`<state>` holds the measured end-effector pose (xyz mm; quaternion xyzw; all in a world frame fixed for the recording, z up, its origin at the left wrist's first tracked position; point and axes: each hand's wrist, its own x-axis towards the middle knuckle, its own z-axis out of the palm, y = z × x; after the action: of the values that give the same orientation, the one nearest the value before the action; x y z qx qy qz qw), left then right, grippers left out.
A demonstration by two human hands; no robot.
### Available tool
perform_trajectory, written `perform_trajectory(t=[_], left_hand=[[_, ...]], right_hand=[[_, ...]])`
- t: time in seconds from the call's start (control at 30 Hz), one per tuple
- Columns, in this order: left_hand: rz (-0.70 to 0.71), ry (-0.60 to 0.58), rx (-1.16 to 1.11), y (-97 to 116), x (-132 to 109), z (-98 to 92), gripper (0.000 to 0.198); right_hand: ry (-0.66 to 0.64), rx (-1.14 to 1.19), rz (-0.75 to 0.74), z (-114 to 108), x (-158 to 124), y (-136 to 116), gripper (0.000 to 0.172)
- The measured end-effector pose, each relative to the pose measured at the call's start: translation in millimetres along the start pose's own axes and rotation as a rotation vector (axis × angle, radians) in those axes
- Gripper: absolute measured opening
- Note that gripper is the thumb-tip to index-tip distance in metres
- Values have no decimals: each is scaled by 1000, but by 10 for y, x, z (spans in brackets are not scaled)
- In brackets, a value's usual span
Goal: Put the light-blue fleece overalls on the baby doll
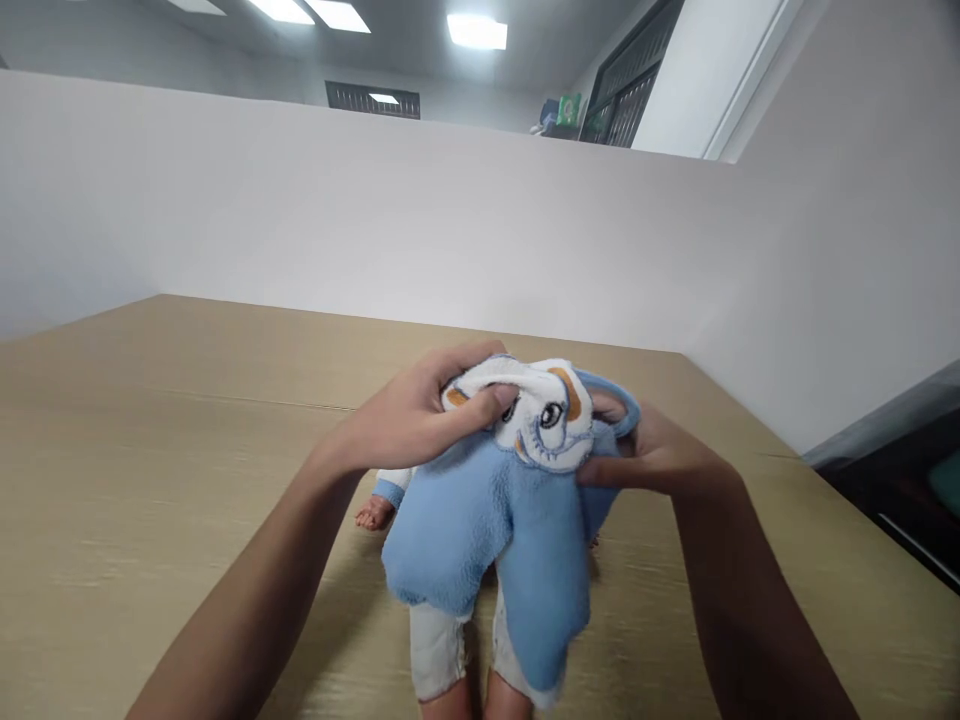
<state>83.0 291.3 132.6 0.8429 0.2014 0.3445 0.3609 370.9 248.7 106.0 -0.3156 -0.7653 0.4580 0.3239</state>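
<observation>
A blue fleecy doll garment (457, 520) with a white embroidered elephant face hangs between my two hands, above a doll (375, 512). My left hand (450, 400) grips its upper left part, thumb pressed on the elephant face. On the other side, my right hand (649, 450) is closed on the garment's blue-edged opening, thumb at the front. The doll lies on the table under the garment. One small doll hand and a white sleeve with a blue cuff show at the left. White doll trousers (437, 650) and bare legs stick out below; the doll's head and chest are hidden.
The wood-grained table (187, 480) spreads around the doll. A white partition (375, 220) rises behind it, and a white wall (847, 260) stands at the right. A dark object (900, 480), partly cut off, sits beyond the table's right edge.
</observation>
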Motion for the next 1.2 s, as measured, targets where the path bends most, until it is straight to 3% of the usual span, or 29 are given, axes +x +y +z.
perform_trajectory(t=[0.07, 0.17, 0.23, 0.4, 0.47, 0.53, 0.6, 0.67, 0.7, 0.83, 0.9, 0.97, 1.03, 1.1, 1.2], left_hand=[[-19, -2, -24, 21, 27, 83, 26], [-71, 20, -47, 22, 49, 89, 24], [-100, -6, -60, -21, 40, -4, 27], [-147, -291, -156, -235, -32, -284, 35], [-140, -272, -199, -302, -49, -305, 29], [-96, -198, -255, -330, -49, -273, 26], [-42, -144, -317, -321, -39, -222, 27], [-27, -147, -343, -290, -30, -189, 33], [-45, -171, -335, -272, -29, -186, 35], [-153, -349, -258, -230, -60, -239, 30], [-140, -431, -228, -238, -84, -266, 29], [-94, -434, -222, -263, -102, -272, 29], [-71, -359, -238, -295, -112, -259, 30], [-75, -268, -253, -318, -115, -235, 31], [-96, -190, -254, -300, -113, -194, 31]], right_hand=[[-192, -36, 57, 88, 97, 16, 50], [-409, -84, 83, 228, 205, 18, 57], [-359, -85, 63, 273, 208, 14, 62], [-49, 116, 83, 201, 42, 51, 56], [20, 143, 102, 166, 6, 78, 58], [-45, 142, 144, 155, 19, 93, 54], [-235, 118, 192, 167, 66, 88, 53], [-400, 58, 207, 189, 112, 64, 56], [-422, 25, 199, 199, 125, 50, 57], [-275, 75, 163, 213, 92, 24, 51], [-184, 146, 109, 220, 63, 38, 56], [-139, 179, 71, 248, 60, 50, 61], [-193, 198, 107, 297, 86, 40, 57], [-327, 220, 179, 353, 126, 1, 51], [-464, 215, 188, 393, 162, -57, 56]])
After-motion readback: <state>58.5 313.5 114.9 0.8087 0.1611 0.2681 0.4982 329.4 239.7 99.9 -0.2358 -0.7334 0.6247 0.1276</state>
